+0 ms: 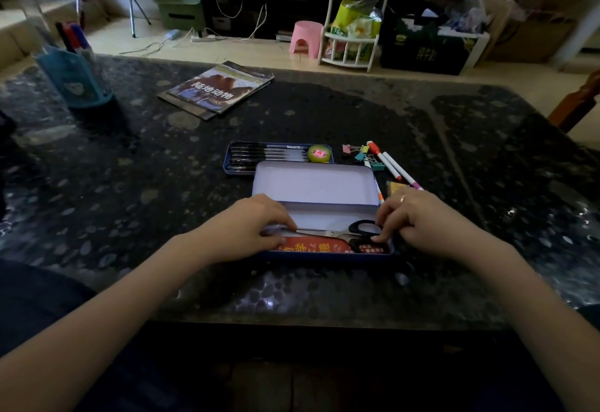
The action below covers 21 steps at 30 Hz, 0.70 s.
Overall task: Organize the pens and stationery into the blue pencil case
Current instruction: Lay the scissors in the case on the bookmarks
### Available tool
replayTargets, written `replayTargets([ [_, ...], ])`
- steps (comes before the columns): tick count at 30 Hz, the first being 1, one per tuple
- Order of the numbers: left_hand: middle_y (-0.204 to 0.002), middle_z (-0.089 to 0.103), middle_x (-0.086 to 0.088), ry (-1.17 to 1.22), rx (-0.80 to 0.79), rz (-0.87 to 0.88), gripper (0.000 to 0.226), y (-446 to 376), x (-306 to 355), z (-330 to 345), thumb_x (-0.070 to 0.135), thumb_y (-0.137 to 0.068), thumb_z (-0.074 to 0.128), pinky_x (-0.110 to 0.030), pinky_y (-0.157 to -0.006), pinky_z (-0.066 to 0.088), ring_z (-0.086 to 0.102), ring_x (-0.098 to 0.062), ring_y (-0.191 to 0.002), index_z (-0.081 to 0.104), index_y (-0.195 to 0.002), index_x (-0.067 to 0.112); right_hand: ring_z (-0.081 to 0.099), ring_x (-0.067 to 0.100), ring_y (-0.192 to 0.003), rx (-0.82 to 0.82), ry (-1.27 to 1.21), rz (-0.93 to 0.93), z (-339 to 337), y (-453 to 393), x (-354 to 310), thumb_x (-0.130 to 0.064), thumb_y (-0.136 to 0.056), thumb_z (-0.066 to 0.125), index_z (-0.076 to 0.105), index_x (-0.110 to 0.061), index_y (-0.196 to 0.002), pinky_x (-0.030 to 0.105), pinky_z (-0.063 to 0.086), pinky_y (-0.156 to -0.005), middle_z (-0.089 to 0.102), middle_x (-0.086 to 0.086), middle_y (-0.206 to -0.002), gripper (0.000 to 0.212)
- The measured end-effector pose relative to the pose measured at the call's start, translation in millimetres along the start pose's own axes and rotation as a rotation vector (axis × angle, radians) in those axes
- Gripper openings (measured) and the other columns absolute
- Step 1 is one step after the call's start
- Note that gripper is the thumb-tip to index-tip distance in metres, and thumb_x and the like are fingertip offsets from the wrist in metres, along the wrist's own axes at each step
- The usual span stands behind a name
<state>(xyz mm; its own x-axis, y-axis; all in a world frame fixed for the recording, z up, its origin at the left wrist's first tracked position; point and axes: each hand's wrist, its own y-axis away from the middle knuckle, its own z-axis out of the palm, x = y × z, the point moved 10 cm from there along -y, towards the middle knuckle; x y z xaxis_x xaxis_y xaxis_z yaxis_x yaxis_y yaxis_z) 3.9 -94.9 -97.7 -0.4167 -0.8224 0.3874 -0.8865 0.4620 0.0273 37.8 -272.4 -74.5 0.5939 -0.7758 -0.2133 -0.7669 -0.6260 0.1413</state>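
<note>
Left hand [259, 228] pinches blade tip, right hand [410, 220] fingers curled on handles of black-handled steel scissors [337, 233] inside open blue metal pencil case [324, 251].

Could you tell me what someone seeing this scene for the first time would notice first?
Most striking is the open blue pencil case at the near middle of the dark table, with both hands on the black-handled scissors lying inside it: left hand at the blade tip, right hand at the handles. Just behind sits a tray of black pens, and coloured markers and binder clips lie to its right.
</note>
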Motion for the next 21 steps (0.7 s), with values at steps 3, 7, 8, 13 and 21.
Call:
replayTargets([
  [3,-0.11,0.058,0.013,0.031,0.056,-0.025,0.028,1,-9,-8,0.029,-0.083,0.067,-0.029,-0.101,0.036,0.044,-0.006,-0.109,0.065,-0.111,0.03,0.045,0.007,-0.11,-0.035,-0.04,0.065,3,0,8,0.002,-0.083,0.053,0.078,-0.027,-0.082,0.029,0.038,-0.1,0.058,-0.018,-0.106,0.038],
  [7,-0.105,0.048,0.007,-0.023,0.062,-0.135,0.039,2,-25,-17,0.041,-0.075,0.072,-0.027,-0.089,0.032,0.036,-0.013,-0.102,0.062,-0.112,0.035,0.047,0.009,-0.11,0.009,-0.095,0.115,2,-3,12,0.005,-0.081,0.053,0.076,-0.022,-0.068,0.029,0.04,-0.098,0.057,-0.013,-0.111,0.038],
  [8,-0.105,0.045,0.006,-0.025,0.033,-0.18,0.043,3,-31,-16,0.044,-0.074,0.072,-0.028,-0.09,0.032,0.034,-0.014,-0.103,0.06,-0.114,0.036,0.048,0.009,-0.109,-0.004,-0.104,0.128,4,-4,12,0.005,-0.082,0.053,0.074,-0.022,-0.066,0.027,0.041,-0.096,0.057,-0.012,-0.11,0.038],
  [13,-0.106,0.038,0.003,0.052,-0.04,-0.253,0.049,4,-43,-8,0.042,-0.075,0.073,-0.028,-0.096,0.033,0.031,-0.013,-0.105,0.055,-0.119,0.036,0.051,0.008,-0.104,-0.043,-0.177,0.158,9,-5,12,0.005,-0.083,0.053,0.068,-0.021,-0.059,0.021,0.039,-0.091,0.056,-0.012,-0.108,0.038],
  [21,-0.074,0.05,0.006,0.255,0.07,-0.317,0.024,4,-54,-20,0.027,-0.078,0.073,-0.018,-0.058,0.036,0.047,-0.008,-0.065,0.05,-0.083,0.028,0.057,0.006,-0.088,0.479,-0.442,0.384,-22,1,83,-0.003,-0.091,0.051,0.064,-0.02,-0.114,0.022,0.042,-0.082,0.065,-0.002,-0.108,0.032],
])
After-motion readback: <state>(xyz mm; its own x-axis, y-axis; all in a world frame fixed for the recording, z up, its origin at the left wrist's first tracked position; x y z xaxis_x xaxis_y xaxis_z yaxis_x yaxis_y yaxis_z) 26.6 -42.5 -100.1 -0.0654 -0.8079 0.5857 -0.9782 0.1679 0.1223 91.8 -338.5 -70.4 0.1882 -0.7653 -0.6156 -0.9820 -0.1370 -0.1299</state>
